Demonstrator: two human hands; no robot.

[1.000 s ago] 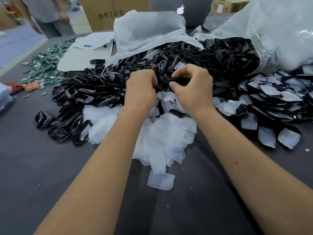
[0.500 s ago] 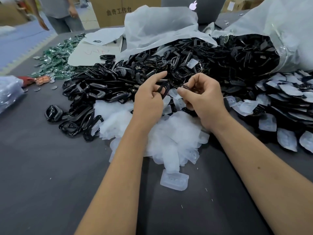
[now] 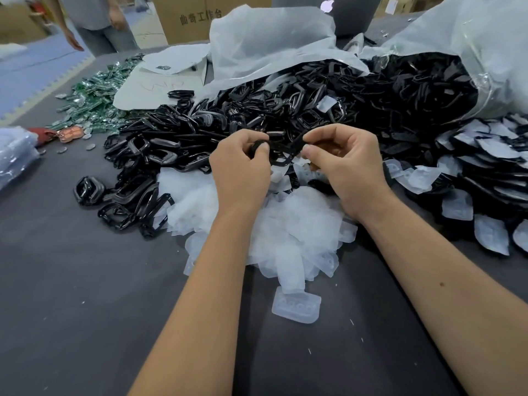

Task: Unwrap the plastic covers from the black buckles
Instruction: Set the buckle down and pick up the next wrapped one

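Note:
My left hand (image 3: 241,170) and my right hand (image 3: 347,167) hold one black buckle (image 3: 283,148) between them, above the table. Each hand pinches one end of it with thumb and fingers. Whether plastic still covers this buckle I cannot tell. Under my hands lies a heap of removed clear plastic covers (image 3: 288,224). A big pile of bare black buckles (image 3: 177,144) spreads to the left and behind. Buckles with plastic covers on them (image 3: 485,178) lie stacked at the right.
A large plastic bag (image 3: 480,47) full of black buckles lies open at the back right. Green parts (image 3: 94,101) and white paper (image 3: 154,87) sit at the back left. A laptop (image 3: 343,10), a cardboard box (image 3: 194,18) and a standing person (image 3: 97,21) are behind. One loose cover (image 3: 295,307) lies on the grey table.
My hands separated briefly, the left lifting a buckle, then came back together. Both now pinch one buckle at its ends. The camera view has shifted slightly.

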